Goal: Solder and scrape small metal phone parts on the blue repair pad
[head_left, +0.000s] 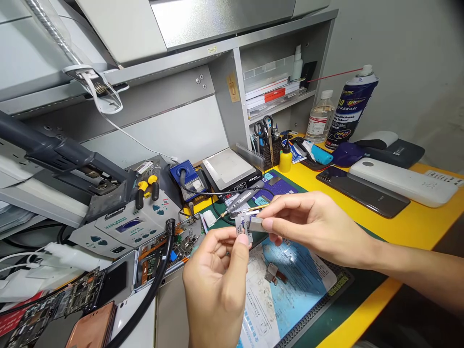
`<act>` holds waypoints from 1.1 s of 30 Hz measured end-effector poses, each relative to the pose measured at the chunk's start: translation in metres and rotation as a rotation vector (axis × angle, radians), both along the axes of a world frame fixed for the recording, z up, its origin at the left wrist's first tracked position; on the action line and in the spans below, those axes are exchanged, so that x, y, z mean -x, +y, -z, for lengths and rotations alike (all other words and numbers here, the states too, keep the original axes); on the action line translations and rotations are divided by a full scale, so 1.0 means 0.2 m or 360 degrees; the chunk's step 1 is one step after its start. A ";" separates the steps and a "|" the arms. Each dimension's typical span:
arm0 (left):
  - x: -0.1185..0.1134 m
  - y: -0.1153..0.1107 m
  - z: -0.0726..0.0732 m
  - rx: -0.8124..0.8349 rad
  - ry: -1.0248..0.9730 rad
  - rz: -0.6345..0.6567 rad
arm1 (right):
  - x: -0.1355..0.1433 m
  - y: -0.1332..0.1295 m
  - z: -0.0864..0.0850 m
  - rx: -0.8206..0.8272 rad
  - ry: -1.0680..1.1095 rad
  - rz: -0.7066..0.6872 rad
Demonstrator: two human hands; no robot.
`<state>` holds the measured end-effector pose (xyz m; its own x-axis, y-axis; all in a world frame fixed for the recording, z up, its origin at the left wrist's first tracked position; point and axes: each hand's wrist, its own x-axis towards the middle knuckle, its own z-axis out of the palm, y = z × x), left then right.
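My left hand (219,278) pinches a small flat grey piece with dark printed letters (242,229), like a razor blade or its wrapper, between thumb and forefinger. My right hand (319,227) grips a plain grey metallic strip (258,224) the same way. The two pieces meet or overlap in front of me; whether they are joined I cannot tell. Below the hands, a small phone camera module with a flex cable (275,274) lies on a stained blue-and-white work mat (300,302).
Behind the hands are a soldering iron (242,199) and a heating plate (230,166). To the left stands a rework station (134,227) with a black hose (167,251) beside circuit boards. On the right lie a dark phone (362,191), a white power bank (402,181) and a spray can (350,111).
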<state>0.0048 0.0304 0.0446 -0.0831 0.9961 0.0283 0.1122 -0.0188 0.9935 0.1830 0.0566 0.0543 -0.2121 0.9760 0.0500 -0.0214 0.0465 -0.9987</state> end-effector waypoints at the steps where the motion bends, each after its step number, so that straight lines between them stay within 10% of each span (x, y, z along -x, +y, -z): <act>1: 0.00 0.00 0.00 -0.0009 0.0010 0.0006 | 0.00 0.00 0.00 -0.0009 0.0019 0.0013; 33: -0.02 0.00 0.00 0.0061 -0.0111 -0.0009 | 0.01 0.01 0.02 0.0051 -0.0027 -0.0039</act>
